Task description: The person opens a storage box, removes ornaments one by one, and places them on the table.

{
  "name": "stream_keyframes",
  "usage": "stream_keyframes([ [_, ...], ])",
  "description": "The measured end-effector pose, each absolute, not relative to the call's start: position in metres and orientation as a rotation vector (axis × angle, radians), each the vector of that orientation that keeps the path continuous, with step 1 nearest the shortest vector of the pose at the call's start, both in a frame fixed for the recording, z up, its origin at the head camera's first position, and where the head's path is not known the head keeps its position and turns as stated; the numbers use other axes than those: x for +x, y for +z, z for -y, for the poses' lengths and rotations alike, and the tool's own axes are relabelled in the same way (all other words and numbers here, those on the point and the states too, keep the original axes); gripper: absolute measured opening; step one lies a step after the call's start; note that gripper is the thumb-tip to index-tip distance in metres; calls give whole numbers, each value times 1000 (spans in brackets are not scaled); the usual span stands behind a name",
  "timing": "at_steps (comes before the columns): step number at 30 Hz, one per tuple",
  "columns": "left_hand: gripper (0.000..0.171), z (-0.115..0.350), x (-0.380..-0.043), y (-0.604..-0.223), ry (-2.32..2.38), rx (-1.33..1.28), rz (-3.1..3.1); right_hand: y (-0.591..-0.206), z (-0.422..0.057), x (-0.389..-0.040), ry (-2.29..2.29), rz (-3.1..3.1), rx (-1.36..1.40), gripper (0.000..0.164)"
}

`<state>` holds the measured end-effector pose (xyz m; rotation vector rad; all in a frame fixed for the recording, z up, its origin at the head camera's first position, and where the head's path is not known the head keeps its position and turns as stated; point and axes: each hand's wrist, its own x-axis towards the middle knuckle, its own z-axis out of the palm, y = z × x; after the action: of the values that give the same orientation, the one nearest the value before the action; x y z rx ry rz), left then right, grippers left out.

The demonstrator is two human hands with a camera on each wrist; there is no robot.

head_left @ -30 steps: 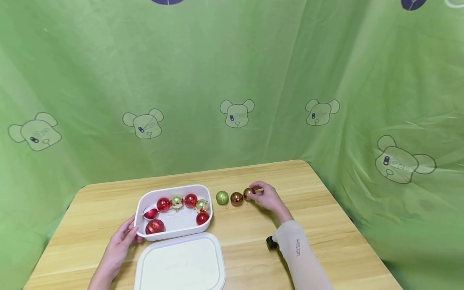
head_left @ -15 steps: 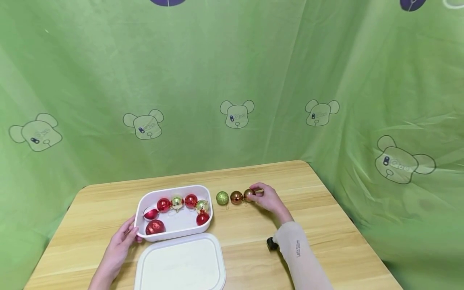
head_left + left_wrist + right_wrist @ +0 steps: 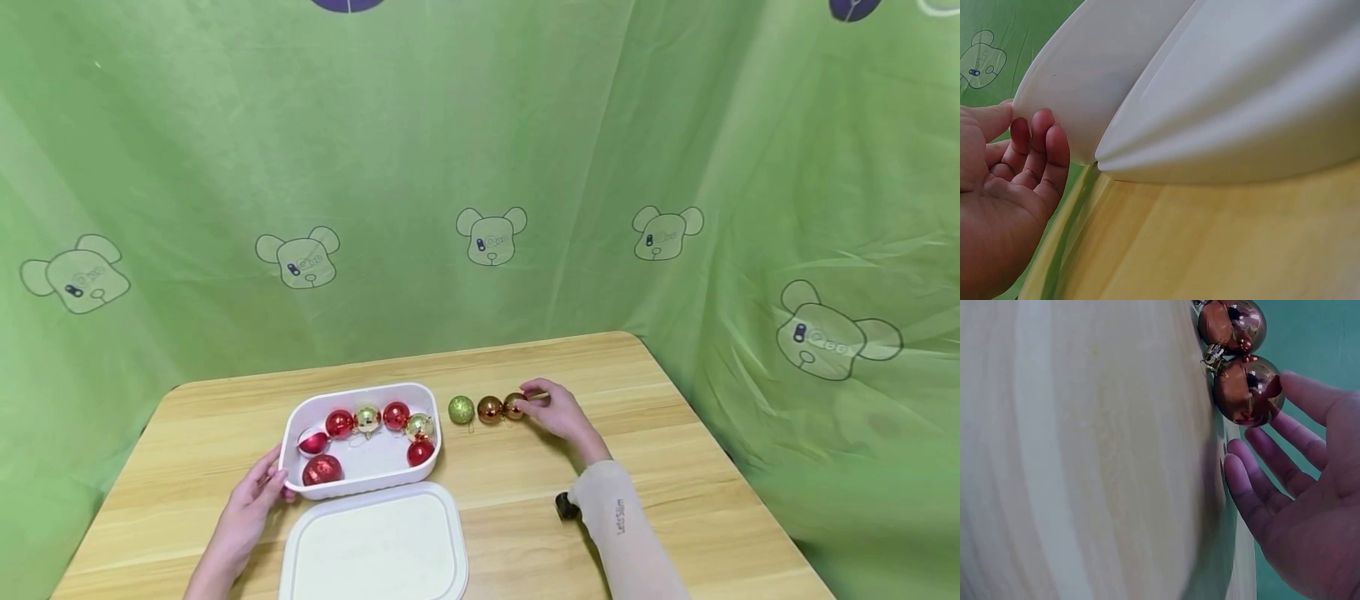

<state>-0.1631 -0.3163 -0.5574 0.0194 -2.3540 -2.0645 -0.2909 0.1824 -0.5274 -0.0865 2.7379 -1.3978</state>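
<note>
My left hand holds the near left corner of a white plastic box, thumb at the rim and fingers against the outer wall. Inside lie red and gold Christmas baubles; a large glittery red bauble sits at the near left. With thumb and fingertips, my right hand pinches a shiny bronze bauble at the right end of a short row on the table. Beside it is a second bronze bauble, then a glittery green bauble nearest the box.
A white lid lies flat in front of the box. The wooden table reaches back to a green curtain. A small black object shows at my right sleeve.
The bauble in my right hand has shifted slightly left and nearer to me, closer to the other bronze one. My left hand and the box have hardly moved.
</note>
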Motion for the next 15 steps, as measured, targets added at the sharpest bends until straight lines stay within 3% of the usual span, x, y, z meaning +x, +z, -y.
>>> stream_keyframes([
  [15, 59, 317, -163, -557, -2067, 19, 2356, -485, -165, -286, -1484, -2851, -275, 41],
])
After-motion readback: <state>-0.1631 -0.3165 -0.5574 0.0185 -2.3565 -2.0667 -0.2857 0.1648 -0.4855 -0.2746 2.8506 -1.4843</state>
